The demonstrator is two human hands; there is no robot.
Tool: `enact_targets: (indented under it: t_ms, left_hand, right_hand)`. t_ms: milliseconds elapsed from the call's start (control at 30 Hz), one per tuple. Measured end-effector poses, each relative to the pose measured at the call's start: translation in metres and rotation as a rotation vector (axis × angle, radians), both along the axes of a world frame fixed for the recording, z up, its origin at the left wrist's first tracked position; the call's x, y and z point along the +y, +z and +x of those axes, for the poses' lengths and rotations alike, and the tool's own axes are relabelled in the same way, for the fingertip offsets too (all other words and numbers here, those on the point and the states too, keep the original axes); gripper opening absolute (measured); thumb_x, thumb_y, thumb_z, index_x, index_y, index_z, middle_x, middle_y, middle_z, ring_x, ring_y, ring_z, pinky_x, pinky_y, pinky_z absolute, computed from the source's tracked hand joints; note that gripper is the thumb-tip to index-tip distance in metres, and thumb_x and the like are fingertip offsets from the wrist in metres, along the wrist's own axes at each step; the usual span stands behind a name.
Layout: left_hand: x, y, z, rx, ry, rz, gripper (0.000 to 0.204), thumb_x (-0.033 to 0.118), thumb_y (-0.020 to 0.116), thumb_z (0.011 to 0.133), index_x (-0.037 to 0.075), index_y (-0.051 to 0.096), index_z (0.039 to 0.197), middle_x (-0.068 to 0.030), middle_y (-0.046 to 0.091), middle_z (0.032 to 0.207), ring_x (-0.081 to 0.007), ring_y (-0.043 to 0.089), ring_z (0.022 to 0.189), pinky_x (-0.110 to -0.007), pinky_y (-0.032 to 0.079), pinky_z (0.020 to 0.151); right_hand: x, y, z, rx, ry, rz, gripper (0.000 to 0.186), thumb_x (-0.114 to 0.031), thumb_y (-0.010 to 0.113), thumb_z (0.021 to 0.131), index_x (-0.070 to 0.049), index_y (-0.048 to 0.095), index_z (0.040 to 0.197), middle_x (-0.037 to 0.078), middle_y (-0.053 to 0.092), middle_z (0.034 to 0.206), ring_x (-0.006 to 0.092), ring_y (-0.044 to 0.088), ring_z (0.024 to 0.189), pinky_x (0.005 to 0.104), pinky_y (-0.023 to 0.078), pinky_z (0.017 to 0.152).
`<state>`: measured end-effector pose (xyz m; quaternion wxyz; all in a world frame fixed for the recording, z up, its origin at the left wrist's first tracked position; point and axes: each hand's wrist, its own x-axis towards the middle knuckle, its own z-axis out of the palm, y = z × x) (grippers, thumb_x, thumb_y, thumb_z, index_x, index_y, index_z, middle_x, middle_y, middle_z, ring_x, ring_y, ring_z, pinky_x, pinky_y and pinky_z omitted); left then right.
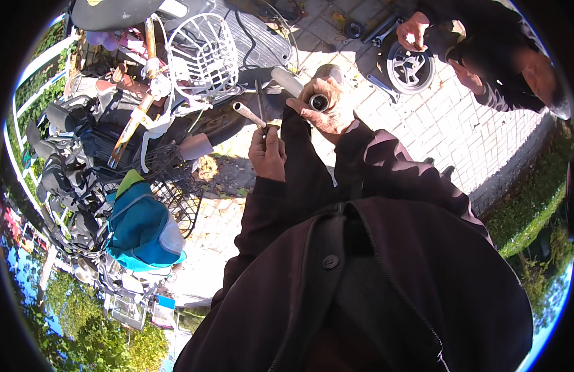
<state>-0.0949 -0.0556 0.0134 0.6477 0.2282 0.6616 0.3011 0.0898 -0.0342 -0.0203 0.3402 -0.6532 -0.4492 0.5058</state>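
My left hand (268,154) is closed around a slim tool. From its fingers rise a thin dark metal rod (260,99) and a pale tube-like piece (248,114) with a hollow end; I cannot tell whether they are joined. To its right, my right hand (329,110) grips a short round metal tube (318,102), its dark round opening facing up. The two hands are apart, above my dark-trousered legs. Just beyond them show my pale shoes (287,80). The right palm hides the lower part of the tube.
At left stand a scooter or bicycle with a white wire basket (203,56), a black wire basket (178,192) and a teal cloth bag (141,229). At upper right a person (492,56) crouches by a small wheel (411,68), with wrenches (383,87) on the brick paving (473,136).
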Motion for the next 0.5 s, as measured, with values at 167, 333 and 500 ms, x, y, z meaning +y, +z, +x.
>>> enact_targets:
  t_ms: [167, 333, 500]
  left_hand:
    - [-0.005, 0.003, 0.001, 0.008, -0.019, -0.021, 0.018, 0.023, 0.059, 0.104, 0.007, 0.062, 0.098, 0.0060, 0.043, 0.058, -0.0016, 0.036, 0.046, -0.020, 0.024, 0.041]
    - [-0.006, 0.002, 0.001, -0.008, -0.006, -0.058, 0.021, 0.026, 0.059, 0.104, 0.006, 0.062, 0.098, 0.0060, 0.043, 0.058, -0.0013, 0.036, 0.046, -0.020, 0.024, 0.042]
    - [-0.001, 0.005, 0.002, -0.037, 0.000, -0.030, 0.020, 0.026, 0.060, 0.104, 0.007, 0.062, 0.099, 0.0062, 0.043, 0.058, -0.0012, 0.035, 0.047, -0.020, 0.024, 0.042]
  right_hand:
    - [0.014, -0.001, 0.002, 0.089, 0.015, 0.087, 0.026, -0.025, 0.081, 0.074, -0.008, 0.062, 0.077, 0.010, 0.063, 0.076, 0.0314, 0.063, 0.074, 0.0433, 0.051, 0.068]
    - [0.036, 0.033, 0.021, 0.189, 0.210, 0.074, 0.034, -0.032, 0.083, 0.082, -0.006, 0.060, 0.078, 0.007, 0.060, 0.068, 0.0218, 0.062, 0.066, 0.0343, 0.049, 0.062]
    - [0.062, 0.085, 0.036, 0.393, 0.071, 0.105, 0.031, -0.031, 0.080, 0.090, -0.005, 0.064, 0.081, 0.002, 0.063, 0.064, 0.0108, 0.063, 0.060, 0.0259, 0.049, 0.057]
